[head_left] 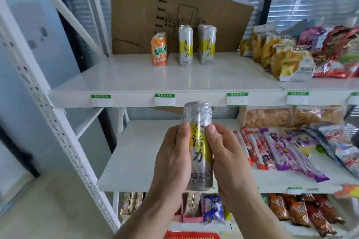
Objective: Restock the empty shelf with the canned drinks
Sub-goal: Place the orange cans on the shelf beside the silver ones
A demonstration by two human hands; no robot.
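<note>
Both hands [196, 153] grasp one silver can [199, 141]; few cans [184, 46] stand at the shelf's [136, 75] back edge, most space unfilled.

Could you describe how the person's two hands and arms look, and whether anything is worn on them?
Both the left hand and the right hand are bare: no gloves, and no rings show on the visible fingers. The nails are short and plain. Both forearms are uncovered up to the picture's lower edge; no sleeve, watch or bracelet is in view.

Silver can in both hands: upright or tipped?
Upright: the silver can stands top up, its label reading vertically, between left hand and right hand.
</note>
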